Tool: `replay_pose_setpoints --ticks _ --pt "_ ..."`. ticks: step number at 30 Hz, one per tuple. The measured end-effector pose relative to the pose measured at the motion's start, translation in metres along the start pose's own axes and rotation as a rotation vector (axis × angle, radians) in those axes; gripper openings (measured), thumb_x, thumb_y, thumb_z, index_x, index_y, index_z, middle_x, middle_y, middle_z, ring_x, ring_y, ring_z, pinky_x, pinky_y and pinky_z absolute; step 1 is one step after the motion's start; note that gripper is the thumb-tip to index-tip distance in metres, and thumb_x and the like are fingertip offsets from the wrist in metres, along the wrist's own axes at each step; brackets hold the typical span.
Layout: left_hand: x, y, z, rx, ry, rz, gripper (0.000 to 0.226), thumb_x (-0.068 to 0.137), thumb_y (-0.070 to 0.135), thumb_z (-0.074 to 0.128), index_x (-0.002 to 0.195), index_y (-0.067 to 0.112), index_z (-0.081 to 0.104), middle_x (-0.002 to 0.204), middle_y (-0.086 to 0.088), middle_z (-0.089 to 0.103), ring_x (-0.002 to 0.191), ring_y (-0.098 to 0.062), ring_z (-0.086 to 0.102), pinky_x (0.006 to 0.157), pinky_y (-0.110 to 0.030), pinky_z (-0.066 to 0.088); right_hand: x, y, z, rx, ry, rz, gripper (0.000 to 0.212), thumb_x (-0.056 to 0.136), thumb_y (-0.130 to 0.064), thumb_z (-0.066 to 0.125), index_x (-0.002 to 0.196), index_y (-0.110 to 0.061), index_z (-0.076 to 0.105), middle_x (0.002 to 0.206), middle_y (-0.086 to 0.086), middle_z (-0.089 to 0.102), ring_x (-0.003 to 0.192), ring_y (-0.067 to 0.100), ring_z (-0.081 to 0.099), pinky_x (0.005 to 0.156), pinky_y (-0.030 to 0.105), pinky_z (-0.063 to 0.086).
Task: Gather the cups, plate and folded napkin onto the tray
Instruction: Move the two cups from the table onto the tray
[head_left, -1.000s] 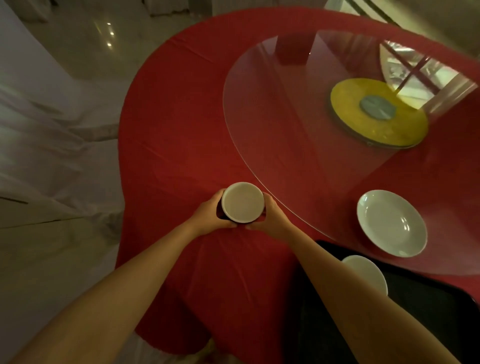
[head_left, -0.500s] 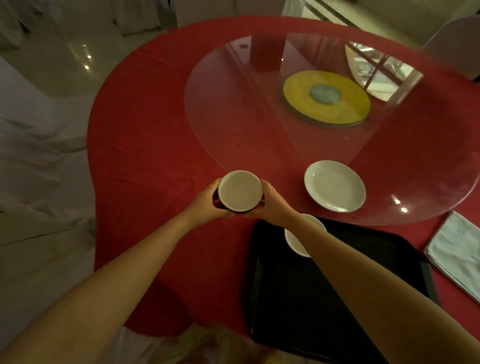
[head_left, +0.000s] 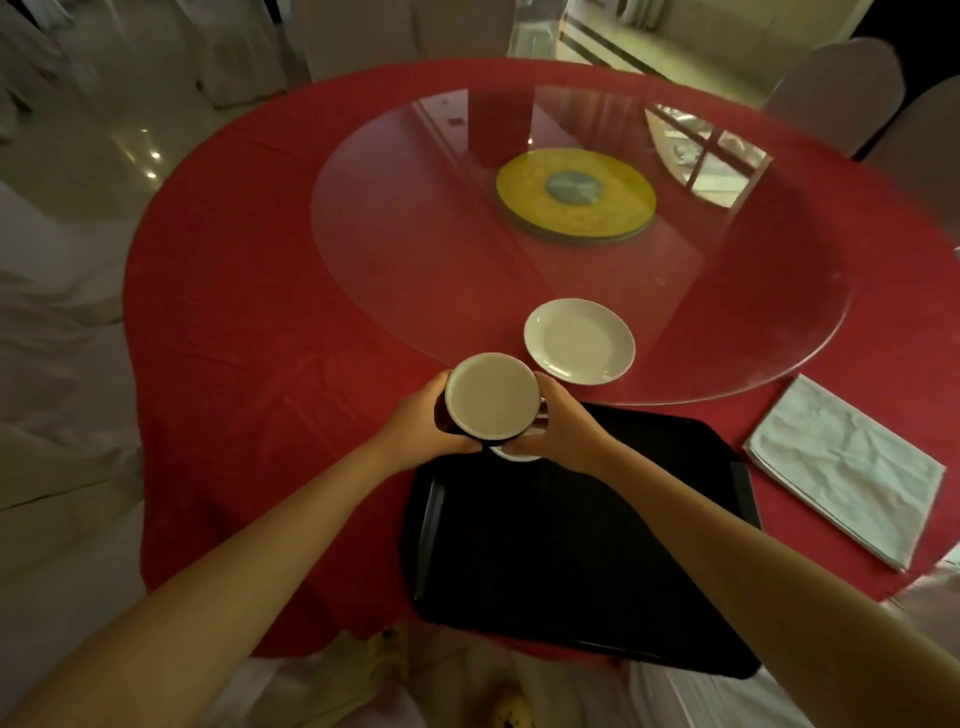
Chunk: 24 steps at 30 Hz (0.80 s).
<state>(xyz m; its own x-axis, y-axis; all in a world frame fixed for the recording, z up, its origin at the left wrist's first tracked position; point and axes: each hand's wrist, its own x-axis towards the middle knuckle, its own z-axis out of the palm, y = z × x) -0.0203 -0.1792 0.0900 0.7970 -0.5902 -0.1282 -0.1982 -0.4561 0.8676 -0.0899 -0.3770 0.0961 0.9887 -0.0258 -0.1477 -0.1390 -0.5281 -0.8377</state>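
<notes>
Red-clothed round table (head_left: 218, 312), dim room. Left hand (head_left: 415, 426) and right hand (head_left: 566, 431) clasping cup (head_left: 492, 401) over tray (head_left: 571, 561) far edge, hiding most of second cup (head_left: 519, 455). Plate (head_left: 579, 340) beyond on glass turntable (head_left: 415, 249); folded napkin (head_left: 847, 467) near table's right edge.

No readable text, labels or numbers.

Tablecloth (head_left: 218, 312) red cloth, matt, a bit wrinkled. Round top (head_left: 727, 312) on it clear shiny glass. Plate (head_left: 579, 340) on glass smooth, shiny white. Tray (head_left: 571, 571) near glass black, smooth. Napkin (head_left: 847, 467) beside tray soft creased cloth.
</notes>
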Motion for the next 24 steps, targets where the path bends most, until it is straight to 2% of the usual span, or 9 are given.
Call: replay_pose_setpoints --ticks 2,4,5,8,12,15,18,24 --pt "-0.014 0.000 0.015 0.015 0.004 -0.004 0.090 0.057 0.028 0.086 0.133 0.031 0.037 0.120 0.015 0.052 0.114 -0.009 0.051 0.088 -0.027 0.041 -0.020 0.007 0.000 -0.013 -0.010 0.003 0.093 0.060 -0.018 0.085 0.136 -0.021 0.031 0.139 0.003 0.040 0.125 0.017 0.042 0.101 0.031 0.043" --pt "-0.029 -0.004 0.028 0.003 -0.003 -0.020 0.092 0.057 0.029 0.086 0.134 0.032 0.036 0.122 0.014 0.053 0.115 -0.008 0.051 0.091 -0.028 0.043 -0.040 0.015 0.005 -0.001 -0.009 -0.012 0.095 0.060 -0.018 0.085 0.136 -0.026 0.029 0.136 -0.004 0.039 0.123 0.010 0.040 0.097 0.020 0.040" --pt "-0.037 -0.007 0.034 -0.005 -0.017 -0.030 0.094 0.057 0.030 0.086 0.135 0.033 0.035 0.125 0.014 0.054 0.116 -0.008 0.051 0.094 -0.029 0.044 -0.049 0.020 0.010 0.000 0.000 -0.006 0.094 0.060 -0.018 0.084 0.136 -0.027 0.029 0.136 -0.004 0.040 0.122 0.009 0.039 0.096 0.020 0.038" --pt "-0.057 -0.017 0.049 -0.046 -0.087 -0.062 0.096 0.057 0.034 0.085 0.137 0.037 0.032 0.130 0.011 0.054 0.121 -0.009 0.051 0.099 -0.035 0.045 -0.075 0.034 0.027 -0.008 0.028 0.052 0.090 0.059 -0.023 0.084 0.134 -0.025 0.033 0.136 0.000 0.041 0.119 0.008 0.040 0.096 0.024 0.038" --pt "-0.073 -0.021 0.069 -0.018 -0.128 -0.062 0.093 0.058 0.039 0.083 0.134 0.044 0.030 0.126 0.021 0.051 0.120 -0.003 0.049 0.095 -0.025 0.042 -0.098 0.054 0.037 0.002 0.025 0.086 0.090 0.060 -0.028 0.083 0.134 -0.027 0.032 0.136 -0.002 0.040 0.115 0.004 0.039 0.091 0.018 0.037" --pt "-0.073 -0.018 0.083 -0.016 -0.168 -0.050 0.091 0.060 0.035 0.083 0.134 0.040 0.030 0.126 0.023 0.049 0.122 -0.003 0.046 0.098 -0.022 0.040 -0.108 0.067 0.038 0.004 0.044 0.118 0.090 0.060 -0.028 0.084 0.134 -0.026 0.032 0.137 0.000 0.040 0.117 0.005 0.039 0.095 0.021 0.038" --pt "-0.070 -0.020 0.096 -0.018 -0.182 -0.051 0.094 0.061 0.032 0.083 0.139 0.030 0.030 0.135 0.012 0.049 0.126 -0.008 0.045 0.105 -0.031 0.039 -0.114 0.077 0.037 -0.019 0.066 0.143 0.090 0.060 -0.028 0.083 0.134 -0.026 0.031 0.137 0.000 0.040 0.117 0.005 0.037 0.098 0.025 0.038" --pt "-0.070 -0.028 0.110 0.017 -0.215 -0.070 0.095 0.062 0.030 0.083 0.139 0.029 0.027 0.129 0.015 0.045 0.121 -0.004 0.042 0.098 -0.024 0.036 -0.124 0.091 0.044 -0.024 0.080 0.163 0.090 0.061 -0.029 0.083 0.134 -0.025 0.031 0.137 0.000 0.039 0.117 0.004 0.037 0.097 0.023 0.038"
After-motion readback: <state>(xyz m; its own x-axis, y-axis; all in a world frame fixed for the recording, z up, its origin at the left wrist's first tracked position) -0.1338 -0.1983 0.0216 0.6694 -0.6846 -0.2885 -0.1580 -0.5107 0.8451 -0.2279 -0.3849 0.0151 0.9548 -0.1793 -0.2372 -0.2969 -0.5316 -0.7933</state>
